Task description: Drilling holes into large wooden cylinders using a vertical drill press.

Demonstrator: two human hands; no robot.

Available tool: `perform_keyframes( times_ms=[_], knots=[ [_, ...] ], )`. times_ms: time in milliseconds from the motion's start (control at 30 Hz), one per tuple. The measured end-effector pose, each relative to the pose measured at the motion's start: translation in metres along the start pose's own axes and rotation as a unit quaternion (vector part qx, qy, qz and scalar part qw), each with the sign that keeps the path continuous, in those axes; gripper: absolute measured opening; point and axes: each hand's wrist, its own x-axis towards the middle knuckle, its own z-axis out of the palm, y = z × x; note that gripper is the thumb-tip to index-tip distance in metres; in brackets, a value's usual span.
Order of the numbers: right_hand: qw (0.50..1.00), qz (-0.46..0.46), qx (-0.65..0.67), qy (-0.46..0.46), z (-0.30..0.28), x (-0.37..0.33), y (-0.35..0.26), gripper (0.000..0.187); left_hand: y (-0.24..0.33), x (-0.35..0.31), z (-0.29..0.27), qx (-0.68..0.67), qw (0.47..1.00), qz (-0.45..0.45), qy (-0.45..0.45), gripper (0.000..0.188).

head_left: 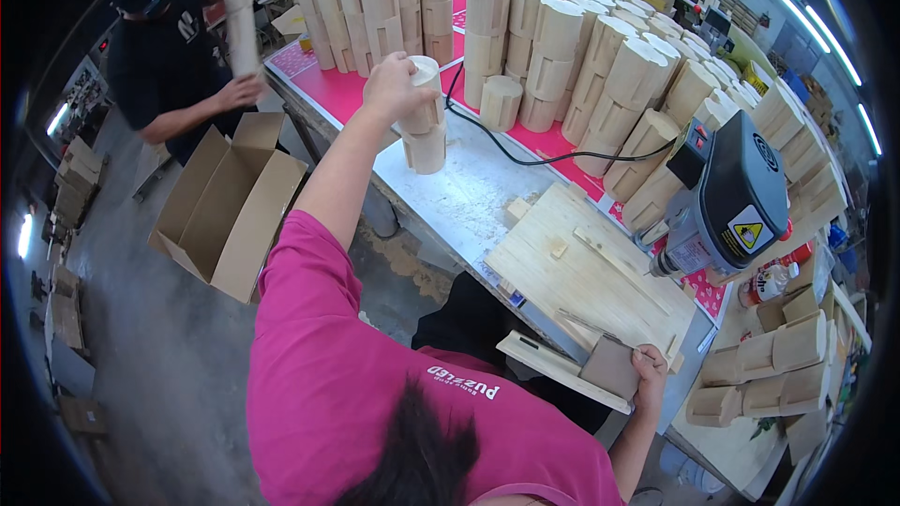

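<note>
My left arm reaches out over the table, and my left hand (394,89) grips the top piece of a short stack of pale wooden cylinders (425,136). The stack stands upright on the worn white tabletop, and its pieces have notched sides. Low on the right, my right hand (649,377) is closed on the edge of a flat brown rectangular pad (611,367), perhaps sandpaper. The pad rests against a pale wooden tray or ledge (553,367) at the table's front edge. Just beyond lies a flat wooden board (572,262) with thin strips on it.
A drill press (731,192) stands at right, its black cable (539,162) crossing the table. Many stacked wooden cylinders (553,37) fill the far side on pink sheeting. An open cardboard box (230,201) is at left, beside a co-worker (159,56) holding a cylinder stack. More cylinders (769,365) lie lower right.
</note>
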Motion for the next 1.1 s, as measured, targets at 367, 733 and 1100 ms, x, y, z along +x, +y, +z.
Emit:
perform_keyframes(
  times_ms=[367,733,1100],
  knots=[
    [1.0,-0.017,0.004,0.01,0.0,-0.001,-0.001,0.014,-0.005,0.006,0.029,0.016,1.0,0.018,-0.006,0.053],
    [0.999,-0.025,-0.007,0.019,-0.002,-0.002,0.003,0.015,0.075,0.009,0.054,-0.123,0.955,0.191,0.193,0.052],
    [0.997,-0.059,-0.029,0.035,0.002,-0.009,0.003,0.017,0.063,0.06,0.219,-0.244,0.949,-0.196,0.026,0.08]
  ],
)
